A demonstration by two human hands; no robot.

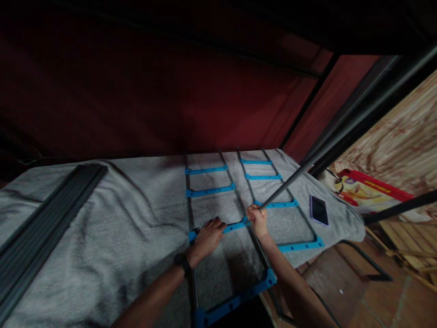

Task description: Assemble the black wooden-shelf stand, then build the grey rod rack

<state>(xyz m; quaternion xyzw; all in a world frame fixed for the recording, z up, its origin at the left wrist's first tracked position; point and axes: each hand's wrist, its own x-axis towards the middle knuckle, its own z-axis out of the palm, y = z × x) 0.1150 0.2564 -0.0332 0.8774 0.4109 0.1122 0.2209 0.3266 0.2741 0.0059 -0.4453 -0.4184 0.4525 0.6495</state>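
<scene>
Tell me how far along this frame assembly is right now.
Two ladder-like panels of dark rods and blue crosspieces lie joined on the grey blanket: left panel, right panel. In hand: the left hand presses a blue crosspiece, and the right hand has its grip shut on a long dark rod. Left: the bundle of rods lies unused; a phone sits nearby.

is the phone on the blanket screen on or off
Off: the phone lies flat on the grey blanket, its screen facing up and uniformly dark, with no lit content showing.
</scene>
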